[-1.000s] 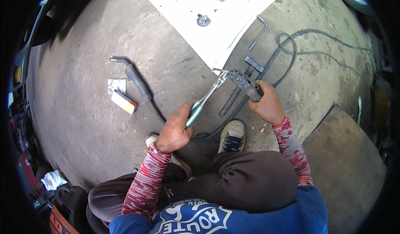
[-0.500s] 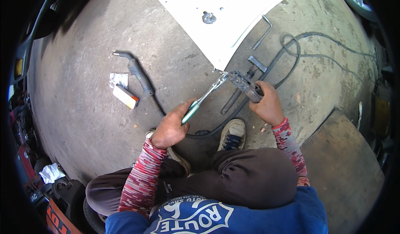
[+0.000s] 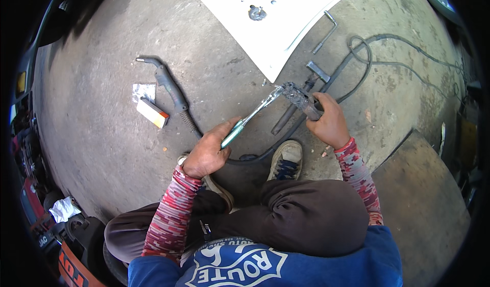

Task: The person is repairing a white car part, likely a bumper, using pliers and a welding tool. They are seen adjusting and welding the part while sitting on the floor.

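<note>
My left hand [image 3: 209,151] is closed round the green handle of a pair of pliers [image 3: 261,106], whose shiny metal end points up and to the right. A small thin metal piece [image 3: 269,85] sticks out at the tip of the pliers. Wrapped round a dark, rough-crusted metal piece [image 3: 301,99], my right hand [image 3: 331,122] keeps its far end against or very close to the jaws. Whether the jaws grip that end cannot be made out. Below and behind the metal piece, a hammer [image 3: 318,71] lies on the floor, its handle partly covered.
A welding torch [image 3: 171,85] lies on the left, its cable curving past my shoes [image 3: 287,159]. Near it are a small white-and-orange box [image 3: 152,113] and a clear packet [image 3: 144,92]. A white panel [image 3: 265,42] and an L-shaped wrench [image 3: 326,31] lie ahead; a brown board [image 3: 423,185] is at right.
Both hands keep their holds, and the pliers and metal piece stay together with only a slight shift. The floor objects sit a little differently in the picture as the view moves slightly.
</note>
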Demonstrator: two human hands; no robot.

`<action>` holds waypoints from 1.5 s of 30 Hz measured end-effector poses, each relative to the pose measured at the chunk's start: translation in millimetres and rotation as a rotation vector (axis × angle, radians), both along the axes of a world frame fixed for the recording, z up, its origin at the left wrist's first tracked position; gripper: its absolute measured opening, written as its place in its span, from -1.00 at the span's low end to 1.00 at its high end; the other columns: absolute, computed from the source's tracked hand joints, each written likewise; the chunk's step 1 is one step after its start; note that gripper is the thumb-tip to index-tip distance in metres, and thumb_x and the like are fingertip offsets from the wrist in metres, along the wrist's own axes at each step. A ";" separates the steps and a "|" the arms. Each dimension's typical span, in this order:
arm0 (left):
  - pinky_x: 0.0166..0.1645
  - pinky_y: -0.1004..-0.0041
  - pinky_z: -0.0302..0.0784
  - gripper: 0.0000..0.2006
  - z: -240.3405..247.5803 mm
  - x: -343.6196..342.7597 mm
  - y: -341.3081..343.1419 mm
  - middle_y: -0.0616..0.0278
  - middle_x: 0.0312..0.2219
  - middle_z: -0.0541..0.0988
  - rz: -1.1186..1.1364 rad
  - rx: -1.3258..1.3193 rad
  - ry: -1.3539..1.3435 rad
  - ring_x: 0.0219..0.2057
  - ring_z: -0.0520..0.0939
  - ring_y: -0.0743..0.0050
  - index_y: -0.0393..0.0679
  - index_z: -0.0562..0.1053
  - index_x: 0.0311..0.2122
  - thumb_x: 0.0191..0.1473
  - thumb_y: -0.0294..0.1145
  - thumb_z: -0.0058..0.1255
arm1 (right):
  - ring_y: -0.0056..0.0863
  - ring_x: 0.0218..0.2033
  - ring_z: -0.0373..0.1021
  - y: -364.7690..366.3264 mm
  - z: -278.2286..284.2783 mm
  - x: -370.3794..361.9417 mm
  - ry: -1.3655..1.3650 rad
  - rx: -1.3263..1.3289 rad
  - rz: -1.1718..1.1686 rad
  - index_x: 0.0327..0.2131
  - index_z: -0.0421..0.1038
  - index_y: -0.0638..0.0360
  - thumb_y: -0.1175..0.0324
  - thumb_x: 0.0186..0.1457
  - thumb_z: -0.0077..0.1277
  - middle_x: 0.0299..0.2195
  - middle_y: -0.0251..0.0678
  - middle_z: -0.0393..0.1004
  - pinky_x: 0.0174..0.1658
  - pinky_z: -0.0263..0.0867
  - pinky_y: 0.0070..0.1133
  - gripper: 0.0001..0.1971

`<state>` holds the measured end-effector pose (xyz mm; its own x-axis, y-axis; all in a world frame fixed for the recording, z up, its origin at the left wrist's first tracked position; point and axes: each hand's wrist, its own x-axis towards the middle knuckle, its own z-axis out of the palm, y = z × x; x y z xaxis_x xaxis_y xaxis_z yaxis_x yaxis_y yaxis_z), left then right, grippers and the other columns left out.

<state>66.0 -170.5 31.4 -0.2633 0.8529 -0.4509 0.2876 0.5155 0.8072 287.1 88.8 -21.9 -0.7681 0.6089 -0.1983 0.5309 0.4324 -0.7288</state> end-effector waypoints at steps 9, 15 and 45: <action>0.23 0.19 0.47 -0.29 15.3 -7.9 -1.7 -0.21 0.02 0.56 0.109 -0.287 -0.435 0.02 0.64 -0.13 -0.28 0.25 0.36 0.00 -0.65 -0.13 | 0.10 -0.01 0.47 -0.6 -2.9 -8.4 -0.055 -0.031 -0.047 0.02 0.47 0.40 0.38 -0.14 0.31 -0.06 0.09 0.55 0.09 0.39 -0.26 -0.42; 0.18 0.16 0.50 -0.38 -16.3 -1.9 -9.5 -0.22 0.02 0.56 -0.037 -0.221 -0.183 -0.01 0.65 -0.14 -0.32 0.28 0.32 0.09 -0.56 -0.10 | -0.15 -0.11 0.56 29.7 8.2 -28.1 -0.140 -0.231 -0.097 0.05 0.47 0.46 0.28 -0.06 0.37 -0.12 0.07 0.60 0.01 0.43 -0.36 -0.38; 0.03 0.13 0.58 -0.33 -135.1 -166.5 -23.0 -0.41 -0.15 0.59 1.027 -0.433 0.478 -0.15 0.68 -0.28 -0.46 0.23 0.13 -0.02 -0.28 0.18 | -0.07 -0.29 0.61 169.7 -22.6 -187.2 -0.381 0.092 0.321 -0.31 0.68 0.22 0.08 -0.15 0.24 -0.39 0.05 0.64 -0.12 0.50 -0.26 -0.60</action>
